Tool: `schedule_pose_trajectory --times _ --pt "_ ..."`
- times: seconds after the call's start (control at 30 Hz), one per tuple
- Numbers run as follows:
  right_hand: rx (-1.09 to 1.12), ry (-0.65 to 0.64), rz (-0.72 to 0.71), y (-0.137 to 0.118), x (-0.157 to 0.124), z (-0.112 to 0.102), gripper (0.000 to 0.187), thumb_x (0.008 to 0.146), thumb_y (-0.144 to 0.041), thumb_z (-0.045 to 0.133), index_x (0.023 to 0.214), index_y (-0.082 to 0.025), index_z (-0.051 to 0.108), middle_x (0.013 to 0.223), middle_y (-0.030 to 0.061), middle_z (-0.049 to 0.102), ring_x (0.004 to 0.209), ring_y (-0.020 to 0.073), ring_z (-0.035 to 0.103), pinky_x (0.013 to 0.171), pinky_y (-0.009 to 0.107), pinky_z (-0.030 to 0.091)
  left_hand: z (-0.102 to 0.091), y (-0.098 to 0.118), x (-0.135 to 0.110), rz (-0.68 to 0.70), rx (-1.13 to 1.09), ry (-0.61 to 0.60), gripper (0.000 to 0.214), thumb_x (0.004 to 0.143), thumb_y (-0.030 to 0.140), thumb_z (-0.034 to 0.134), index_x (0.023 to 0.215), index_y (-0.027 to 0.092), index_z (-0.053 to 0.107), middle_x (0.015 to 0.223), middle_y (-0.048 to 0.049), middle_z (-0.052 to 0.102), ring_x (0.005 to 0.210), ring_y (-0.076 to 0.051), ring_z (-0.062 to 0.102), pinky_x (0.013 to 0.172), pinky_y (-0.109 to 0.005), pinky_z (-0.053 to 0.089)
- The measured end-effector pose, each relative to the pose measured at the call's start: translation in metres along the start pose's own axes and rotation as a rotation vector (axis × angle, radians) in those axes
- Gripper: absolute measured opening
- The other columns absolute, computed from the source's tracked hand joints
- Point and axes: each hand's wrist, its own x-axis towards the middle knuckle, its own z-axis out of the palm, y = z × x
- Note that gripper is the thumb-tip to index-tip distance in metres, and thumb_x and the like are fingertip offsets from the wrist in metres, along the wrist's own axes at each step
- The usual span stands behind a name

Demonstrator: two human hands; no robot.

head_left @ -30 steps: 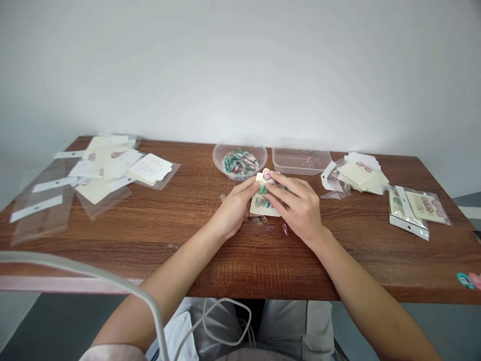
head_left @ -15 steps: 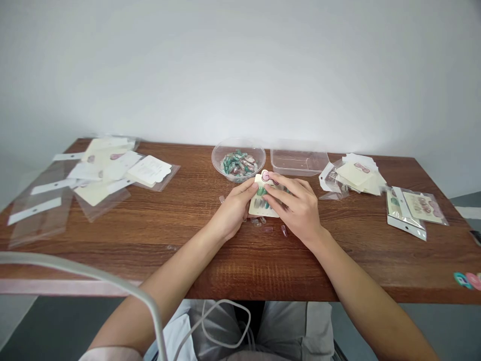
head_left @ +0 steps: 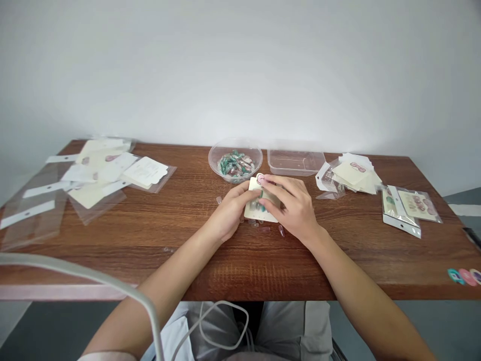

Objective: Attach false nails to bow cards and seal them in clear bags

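- Cream card (head_left: 261,203) near middle of tabletop (head_left: 338,260), slightly tilted, held between both hands, pink bow tag (head_left: 260,179) at top edge
- Green and clear press-on nails on card face, mostly hidden behind fingers; exact layout hard to make out
- Left hand (head_left: 227,215) on card's left edge: fingers together, clamped on card, thumb on face
- Right hand (head_left: 295,208) over card's right side: fingers close together, draped across face; thumb hidden, so grip cannot be told
- Loose nails (head_left: 263,229) on tabletop just below card, one more (head_left: 218,200) just left of left hand
- Clear round bowl (head_left: 235,160) near far edge, just above card, full of green and pink nails
- Clear rectangular tray (head_left: 295,163) beside bowl on right, near far edge, nothing visible inside but a few faint marks
- Pile of cards and clear bags (head_left: 349,173) right of tray, near far edge
- Two bagged cards (head_left: 408,208) toward right edge, nails visible inside
- Spread of cards and clear bags (head_left: 108,175) along left side, some with white header strips
- Round colored stickers (head_left: 462,276) at near right corner
- Grey cable (head_left: 93,268) across near left of view
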Motion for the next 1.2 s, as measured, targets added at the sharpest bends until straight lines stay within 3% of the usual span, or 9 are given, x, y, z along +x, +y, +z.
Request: schedule_pose_trajectory --times 0.1,0.3,0.47,0.63,0.93,1.2 --pt "0.072 0.032 0.013 0.004 0.002 -0.004 0.027 0.104 -0.03 0.06 0.127 -0.021 0.07 0.125 0.0105 0.077 0.118 0.0232 0.072 0.101 0.043 0.058 0.0 0.0 0.001 -0.051 -0.014 0.019 0.038 0.078 0.025 0.081 0.114 0.014 0.075 0.095 -0.0059 0.079 0.079 -0.017 0.07 0.074 -0.027 0.052" --pt "0.102 0.152 0.201 0.021 0.01 -0.021 0.02 0.103 -0.024 0.056 0.103 -0.021 0.076 0.102 0.0075 0.079 0.098 0.0213 0.075 0.085 0.04 0.062 -0.003 0.0 0.005 -0.051 0.008 0.067 0.045 0.071 0.025 0.088 0.111 0.011 0.074 0.094 -0.0078 0.08 0.075 -0.016 0.07 0.069 -0.024 0.055" --pt "0.009 -0.089 0.383 0.037 0.01 -0.033 0.019 0.102 -0.022 0.057 0.096 -0.022 0.075 0.095 0.0041 0.078 0.082 0.0204 0.072 0.072 0.036 0.056 -0.009 0.005 0.007 -0.002 0.0 0.13 0.045 0.073 0.022 0.084 0.114 0.01 0.073 0.095 -0.0091 0.081 0.074 -0.017 0.072 0.062 -0.023 0.055" --pt "-0.141 -0.303 0.38 0.045 0.005 -0.029 0.018 0.097 -0.015 0.06 0.094 -0.022 0.075 0.093 0.0033 0.078 0.082 0.0227 0.072 0.072 0.039 0.054 -0.009 0.014 0.005 -0.056 -0.009 0.173 0.041 0.081 0.023 0.075 0.12 0.011 0.071 0.106 -0.0131 0.08 0.086 -0.024 0.076 0.059 -0.028 0.063" --pt "-0.339 -0.458 0.278 0.051 -0.001 -0.022 0.017 0.096 -0.012 0.062 0.096 -0.019 0.078 0.095 0.0076 0.077 0.09 0.0278 0.074 0.088 0.052 0.055 -0.008 0.013 0.004 -0.058 0.03 0.174 0.04 0.085 0.02 0.073 0.125 0.011 0.069 0.111 -0.015 0.08 0.081 -0.021 0.077 0.057 -0.025 0.064" --pt "-0.345 -0.492 0.265 0.05 -0.004 -0.021 0.012 0.094 -0.018 0.069 0.096 -0.02 0.08 0.096 0.0073 0.075 0.096 0.0284 0.072 0.094 0.051 0.05 -0.007 0.015 0.004 -0.06 0.013 0.178 0.037 0.087 0.022 0.068 0.122 0.011 0.07 0.112 -0.0144 0.079 0.087 -0.024 0.077 0.055 -0.027 0.065"
